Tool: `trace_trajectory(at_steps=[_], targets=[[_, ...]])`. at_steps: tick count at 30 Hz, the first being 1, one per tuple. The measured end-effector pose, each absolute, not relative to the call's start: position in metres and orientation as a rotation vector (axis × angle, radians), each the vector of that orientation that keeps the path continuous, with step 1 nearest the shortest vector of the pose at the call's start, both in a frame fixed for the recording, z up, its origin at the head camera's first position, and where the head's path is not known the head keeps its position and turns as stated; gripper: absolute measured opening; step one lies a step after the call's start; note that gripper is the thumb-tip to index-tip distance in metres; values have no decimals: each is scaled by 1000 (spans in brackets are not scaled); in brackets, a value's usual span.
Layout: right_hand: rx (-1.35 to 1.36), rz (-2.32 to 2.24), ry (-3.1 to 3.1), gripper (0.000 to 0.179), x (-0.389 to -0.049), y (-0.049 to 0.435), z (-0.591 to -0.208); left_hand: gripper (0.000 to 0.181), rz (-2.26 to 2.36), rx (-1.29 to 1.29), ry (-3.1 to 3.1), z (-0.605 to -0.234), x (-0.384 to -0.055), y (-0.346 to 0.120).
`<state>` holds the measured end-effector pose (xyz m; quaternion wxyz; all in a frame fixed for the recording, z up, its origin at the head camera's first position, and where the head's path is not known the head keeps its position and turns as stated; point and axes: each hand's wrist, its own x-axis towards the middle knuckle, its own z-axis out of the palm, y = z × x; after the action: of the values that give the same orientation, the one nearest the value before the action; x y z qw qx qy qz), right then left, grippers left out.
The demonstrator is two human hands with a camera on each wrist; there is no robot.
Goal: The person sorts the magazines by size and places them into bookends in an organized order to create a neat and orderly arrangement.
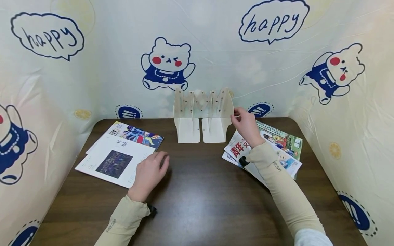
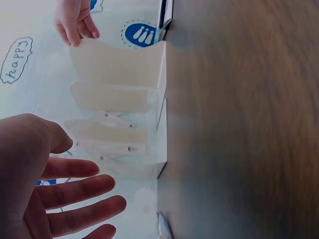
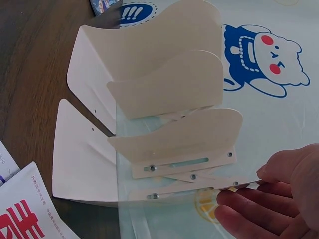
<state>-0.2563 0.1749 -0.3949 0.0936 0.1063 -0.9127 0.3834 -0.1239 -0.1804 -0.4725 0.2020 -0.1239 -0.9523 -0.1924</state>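
Dark brown wood-grain table [image 1: 197,198]: mostly white paper magazines [image 1: 115,164] beside your left hand [image 1: 149,176], relaxed, holding nothing; glossy, colourful magazines [image 1: 280,136] fanned near your right hand [image 1: 245,124], likely split for reach. Cream, thin-panelled rack [image 1: 188,133] stands ahead, between your hands, its right side pinched in the latter, probably to steady it. Beige fabric sleeve [image 1: 287,194] hides some covers; rack material unclear.

The right hand [image 3: 299,199] pinches the end of a cream stand [image 3: 167,94] between thumb and fingers. The stand's upright panels rise along the back edge of the bench [image 3: 30,99]; two pale base plates [image 3: 82,154] lie on it. Near one plate is a magazine [image 3: 55,219] with red characters. Behind is a bear-printed cloth [image 3: 279,119].
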Motion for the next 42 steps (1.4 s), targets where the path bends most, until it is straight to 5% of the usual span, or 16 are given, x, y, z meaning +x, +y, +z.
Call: trace_trajectory(at_steps=[32, 42], targets=[[321, 1164, -2700, 37, -253, 174, -395, 22, -484, 9, -2748, -468, -113, -304], [318, 1154, -2691, 37, -253, 174, -396, 38, -521, 290, -2814, -475, -112, -343]])
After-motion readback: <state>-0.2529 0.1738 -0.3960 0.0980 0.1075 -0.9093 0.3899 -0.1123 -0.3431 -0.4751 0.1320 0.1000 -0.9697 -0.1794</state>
